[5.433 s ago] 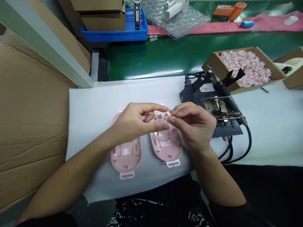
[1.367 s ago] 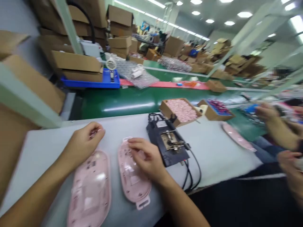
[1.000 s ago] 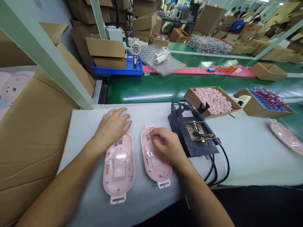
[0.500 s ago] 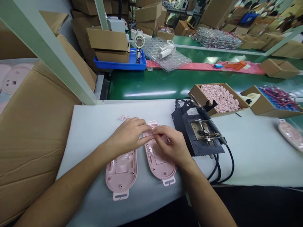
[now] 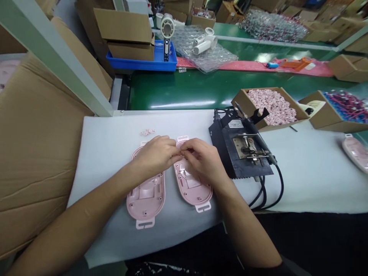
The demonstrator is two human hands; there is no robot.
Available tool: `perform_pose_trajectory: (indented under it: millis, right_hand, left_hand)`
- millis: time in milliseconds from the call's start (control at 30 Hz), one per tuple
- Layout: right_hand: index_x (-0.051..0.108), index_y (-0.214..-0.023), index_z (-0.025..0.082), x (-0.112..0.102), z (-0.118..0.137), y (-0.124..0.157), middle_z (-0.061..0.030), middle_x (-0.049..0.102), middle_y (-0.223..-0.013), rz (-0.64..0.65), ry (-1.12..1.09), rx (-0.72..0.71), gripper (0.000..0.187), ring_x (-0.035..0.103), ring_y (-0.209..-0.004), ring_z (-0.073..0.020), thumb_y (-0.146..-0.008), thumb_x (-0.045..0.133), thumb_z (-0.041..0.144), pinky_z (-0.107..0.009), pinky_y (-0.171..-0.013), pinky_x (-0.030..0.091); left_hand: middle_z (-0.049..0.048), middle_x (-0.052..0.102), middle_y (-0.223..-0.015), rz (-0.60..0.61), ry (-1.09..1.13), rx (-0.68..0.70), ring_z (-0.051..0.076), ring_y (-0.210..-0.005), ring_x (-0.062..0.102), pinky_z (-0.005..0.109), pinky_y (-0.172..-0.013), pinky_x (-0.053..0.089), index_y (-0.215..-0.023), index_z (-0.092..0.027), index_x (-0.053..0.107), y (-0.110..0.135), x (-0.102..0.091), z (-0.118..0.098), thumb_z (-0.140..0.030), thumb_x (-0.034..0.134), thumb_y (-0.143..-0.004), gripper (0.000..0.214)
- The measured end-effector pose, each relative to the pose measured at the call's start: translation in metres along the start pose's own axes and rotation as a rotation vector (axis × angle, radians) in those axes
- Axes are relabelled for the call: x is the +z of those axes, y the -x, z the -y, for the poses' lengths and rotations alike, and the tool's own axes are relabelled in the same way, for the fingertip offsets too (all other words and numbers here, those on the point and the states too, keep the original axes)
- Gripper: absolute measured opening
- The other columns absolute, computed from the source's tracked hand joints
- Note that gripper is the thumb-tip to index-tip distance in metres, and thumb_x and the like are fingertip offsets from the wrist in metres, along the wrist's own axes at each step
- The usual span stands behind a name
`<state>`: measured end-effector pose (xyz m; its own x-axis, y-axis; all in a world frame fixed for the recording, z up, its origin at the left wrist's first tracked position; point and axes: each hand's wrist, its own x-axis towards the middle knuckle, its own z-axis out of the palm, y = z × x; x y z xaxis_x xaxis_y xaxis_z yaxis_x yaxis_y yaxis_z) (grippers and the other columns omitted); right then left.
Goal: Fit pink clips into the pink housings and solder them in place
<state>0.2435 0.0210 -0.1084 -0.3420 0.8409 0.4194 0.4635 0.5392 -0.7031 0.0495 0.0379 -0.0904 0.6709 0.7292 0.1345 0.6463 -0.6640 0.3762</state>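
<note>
Two pink plastic shell halves lie side by side on a white work surface, hollow side up. Over the upper end of the right shell [image 5: 194, 193], my left hand [image 5: 159, 152] and my right hand [image 5: 202, 158] meet with fingertips pinched together. Whatever sits between those fingertips is too small and covered to make out. The left shell [image 5: 146, 201] is partly hidden under my left hand and wrist. A clear round piece [image 5: 186, 171] shows inside the right shell. Several tiny pink parts [image 5: 147, 132] lie just beyond the left shell.
To the right stands a black soldering station [image 5: 238, 145] with cables. Behind it are a carton of small pink parts [image 5: 273, 107] and a carton of coloured wires [image 5: 342, 109]. Another pink shell [image 5: 356, 151] lies far right. A large cardboard box [image 5: 37, 153] and a slanted post [image 5: 66, 65] border the left.
The head view has tilted down slightly, so the scene sits higher. My fingertips have drawn closer together over the right shell's upper end. Both shells remain in place.
</note>
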Motion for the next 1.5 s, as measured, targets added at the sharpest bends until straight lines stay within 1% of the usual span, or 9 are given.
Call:
perform_pose_trajectory:
  millis: [100,300,567,900,1067,1167,1267,1367,1500]
  right_hand:
    - [0.066,-0.09,0.022,0.002,-0.003,-0.001,-0.0003,0.071,-0.092,0.027,0.03,0.01,0.013,0.066,-0.087,-0.0153,-0.093,0.06,0.011,-0.027,-0.079,0.051]
    - [0.066,-0.093,0.021,0.004,-0.003,-0.002,-0.0029,0.069,-0.1,0.065,0.105,-0.021,0.012,0.064,-0.095,-0.0177,-0.096,0.059,0.012,-0.03,-0.085,0.05]
    - [0.062,-0.103,0.021,0.003,-0.003,-0.002,-0.0062,0.068,-0.099,-0.035,0.155,0.032,0.016,0.061,-0.095,-0.0222,-0.099,0.049,0.012,-0.037,-0.087,0.048]
    - [0.064,-0.109,0.022,0.002,-0.006,0.005,-0.0052,0.066,-0.117,0.094,0.088,0.016,0.027,0.056,-0.111,-0.0244,-0.09,0.054,0.005,-0.042,-0.1,0.046]
    - [0.064,-0.107,0.022,0.004,-0.008,0.005,-0.0065,0.064,-0.114,0.065,0.087,0.04,0.025,0.055,-0.109,-0.0245,-0.089,0.057,0.006,-0.044,-0.099,0.047]
    - [0.066,-0.11,0.023,0.005,-0.01,0.005,-0.0099,0.057,-0.124,0.018,0.131,0.118,0.027,0.05,-0.117,-0.0285,-0.087,0.063,0.011,-0.051,-0.106,0.044]
    - [0.062,-0.125,0.022,0.007,-0.011,0.003,-0.0133,0.052,-0.136,0.01,0.137,0.228,0.041,0.046,-0.127,-0.0312,-0.084,0.066,0.017,-0.055,-0.113,0.04]
    - [0.054,-0.137,0.02,0.004,-0.006,-0.004,-0.0126,0.059,-0.133,0.039,0.056,0.322,0.057,0.049,-0.128,-0.0289,-0.082,0.068,0.022,-0.049,-0.114,0.042]
    - [0.055,-0.139,0.029,-0.004,-0.001,-0.02,-0.0081,0.063,-0.13,0.117,0.055,0.385,0.064,0.051,-0.13,-0.0337,-0.078,0.073,0.035,-0.054,-0.113,0.041]
  left_hand:
    - [-0.0003,0.064,-0.073,-0.044,0.005,-0.017,0.015,-0.072,0.053,0.031,-0.067,0.039,-0.074,-0.016,0.071,0.0,0.003,0.0,-0.027,0.067,-0.093,0.022]
    - [-0.0014,0.069,-0.079,-0.004,0.031,-0.031,0.015,-0.077,0.058,0.031,-0.072,0.042,-0.076,-0.017,0.07,-0.001,0.001,-0.002,-0.027,0.069,-0.092,0.019]
    - [0.0001,0.066,-0.077,-0.015,-0.038,-0.03,0.016,-0.075,0.056,0.032,-0.07,0.041,-0.084,-0.017,0.072,0.001,-0.007,-0.005,-0.032,0.065,-0.095,0.019]
    - [0.0031,0.068,-0.083,0.009,-0.066,-0.121,0.019,-0.081,0.059,0.035,-0.074,0.043,-0.091,-0.018,0.074,0.0,-0.003,-0.005,-0.038,0.059,-0.098,0.026]
    - [0.003,0.065,-0.081,-0.002,-0.071,-0.129,0.019,-0.079,0.057,0.033,-0.071,0.042,-0.09,-0.017,0.074,0.002,0.0,-0.006,-0.032,0.06,-0.097,0.021]
    - [0.0033,0.065,-0.082,0.014,-0.047,-0.146,0.02,-0.081,0.057,0.034,-0.072,0.044,-0.092,-0.018,0.075,0.001,0.001,-0.006,-0.027,0.06,-0.096,0.018]
    - [0.0066,0.067,-0.095,-0.037,-0.066,-0.144,0.024,-0.093,0.056,0.037,-0.081,0.047,-0.096,-0.023,0.078,0.0,-0.001,-0.007,-0.032,0.06,-0.096,0.02]
    - [0.0079,0.069,-0.111,-0.117,-0.134,-0.114,0.029,-0.104,0.058,0.047,-0.091,0.048,-0.092,-0.029,0.081,0.002,-0.001,-0.002,-0.036,0.06,-0.094,0.021]
    - [0.0095,0.071,-0.12,-0.24,-0.151,-0.135,0.033,-0.096,0.068,0.05,-0.083,0.054,-0.086,-0.034,0.082,-0.002,0.018,0.031,-0.043,0.055,-0.088,0.028]
